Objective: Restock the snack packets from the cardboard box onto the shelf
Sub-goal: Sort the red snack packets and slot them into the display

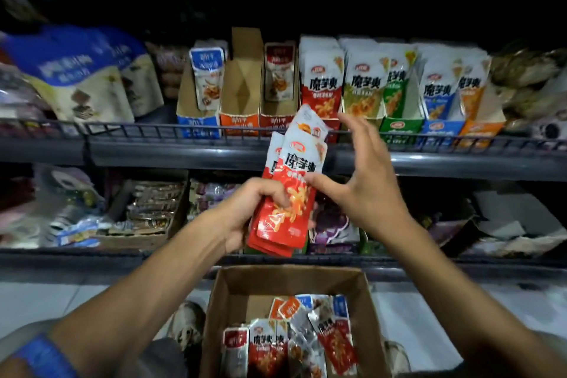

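Note:
My left hand [245, 209] grips a stack of red-and-white snack packets [287, 193], held upright in front of the shelf. My right hand [365, 175] hovers just right of the stack with fingers spread, its thumb tip touching the front packet. Below, the open cardboard box [230, 301] holds several loose packets [294, 344] in red, orange and blue. On the upper shelf [445, 163], matching red packets [320, 77] stand in a red display carton behind the raised stack.
The upper shelf has a wire front rail [153, 129] and a row of display cartons: blue [198, 123], an empty orange one [241, 92], red, green [399, 126], blue and orange. Large blue bags [79, 70] sit at left. A lower shelf [92, 252] holds mixed goods.

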`<state>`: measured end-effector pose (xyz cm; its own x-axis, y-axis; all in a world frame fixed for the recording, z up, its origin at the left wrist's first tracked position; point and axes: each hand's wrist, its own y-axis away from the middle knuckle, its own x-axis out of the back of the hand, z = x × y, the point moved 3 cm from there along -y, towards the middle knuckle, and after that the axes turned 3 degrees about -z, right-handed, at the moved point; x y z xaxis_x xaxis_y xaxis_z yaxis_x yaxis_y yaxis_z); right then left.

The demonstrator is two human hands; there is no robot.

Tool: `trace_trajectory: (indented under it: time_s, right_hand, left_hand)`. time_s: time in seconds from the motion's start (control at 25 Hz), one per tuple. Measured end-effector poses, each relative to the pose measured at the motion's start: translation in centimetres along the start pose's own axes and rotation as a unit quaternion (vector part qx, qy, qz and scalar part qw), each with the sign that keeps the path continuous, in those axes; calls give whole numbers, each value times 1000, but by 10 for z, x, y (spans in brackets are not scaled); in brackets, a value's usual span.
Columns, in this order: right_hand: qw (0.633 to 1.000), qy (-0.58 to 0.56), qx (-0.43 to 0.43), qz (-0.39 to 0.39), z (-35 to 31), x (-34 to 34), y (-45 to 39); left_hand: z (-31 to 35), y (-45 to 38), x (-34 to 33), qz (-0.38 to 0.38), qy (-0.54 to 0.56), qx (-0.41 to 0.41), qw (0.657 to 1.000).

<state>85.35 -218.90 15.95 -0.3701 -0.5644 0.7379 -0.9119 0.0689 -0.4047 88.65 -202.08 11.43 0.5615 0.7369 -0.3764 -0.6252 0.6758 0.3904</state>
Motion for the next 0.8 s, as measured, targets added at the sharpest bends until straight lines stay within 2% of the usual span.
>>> trace_trajectory:
  time_s: [0.04, 0.08, 0.12, 0.16, 0.2, 0.24, 0.36, 0.4, 0.52, 0.6, 0.8]
  right_hand:
    - [989, -127, -71, 3, 0, -3, 2]
    - [948, -288, -137, -13, -1, -8, 3]
    - [877, -435, -197, -56, -4, -15, 4]
    - [809, -532, -232, -97, -13, -19, 6]
    - [778, -573, -232, -116, -20, -22, 6]
    - [780, -578, -216, -106, -23, -24, 3]
    - [848, -507, -158, 12, -16, -11, -20]
    - [858, -495, -138, 24, -12, -3, -28]
    - [845, -527, -90, -21, -4, 10, -39]
    - [856, -509, -74, -57, -7, 6, -39]
    - [871, -483, -82, -43, -2, 10, -45]
  left_hand:
    - [11, 4, -5, 2, 20, -28, 999]
    - [20, 7, -10, 5, 27, -47, 999]
    - [27, 10, -14, 12, 22, -59, 998]
    - [32, 13, -18, 21, 6, -67, 997]
    - [34, 14, -20, 26, -24, -72, 997]
    - [34, 17, -24, 26, -59, -71, 995]
    - [33, 9, -24, 4, -115, -33, 993]
    - [34, 7, -25, -3, -117, -22, 993]
    - [37, 1, -26, -11, -129, -14, 991]
    - [38, 0, -25, -13, -127, -14, 992]
    - [37, 1, -22, -6, -129, 3, 992]
